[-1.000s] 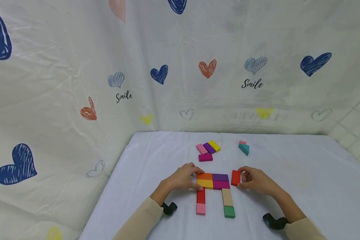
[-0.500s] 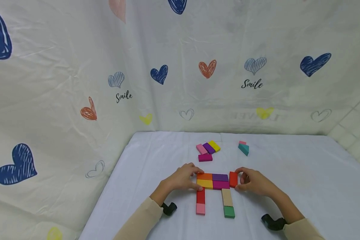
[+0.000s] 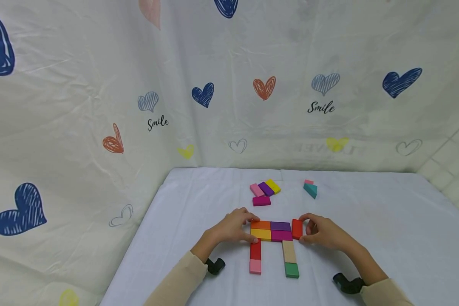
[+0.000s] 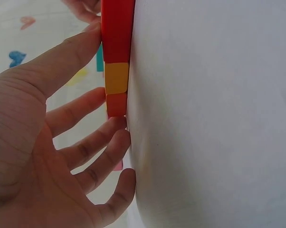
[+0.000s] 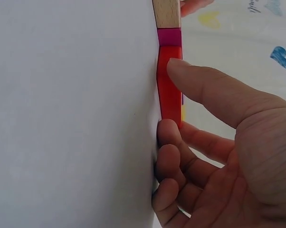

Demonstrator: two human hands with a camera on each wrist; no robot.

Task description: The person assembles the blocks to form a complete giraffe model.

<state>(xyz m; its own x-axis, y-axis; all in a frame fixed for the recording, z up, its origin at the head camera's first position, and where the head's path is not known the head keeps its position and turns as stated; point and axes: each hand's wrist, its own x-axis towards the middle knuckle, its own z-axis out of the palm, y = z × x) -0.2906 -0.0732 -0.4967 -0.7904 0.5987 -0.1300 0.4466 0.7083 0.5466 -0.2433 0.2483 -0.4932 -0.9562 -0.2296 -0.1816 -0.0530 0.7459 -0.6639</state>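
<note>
On the table a flat block figure has an orange block and a purple block above a yellow block and a magenta block. Below them, a red block and a pink block form the left leg; a bare wooden block and a green block form the right one. My left hand rests at the figure's left end, its thumb touching the red block and its fingers loosely spread. Between thumb and fingers, my right hand holds an upright orange-red block against the figure's right end.
Farther back lie loose pink, purple, yellow and magenta blocks. A teal triangular block lies by a small pink piece. A heart-printed white curtain hangs behind the white-covered table.
My right hand has slid the orange-red block left, closing the gap to the purple and magenta blocks. In the last half second it has barely moved. My left hand stays in place.
</note>
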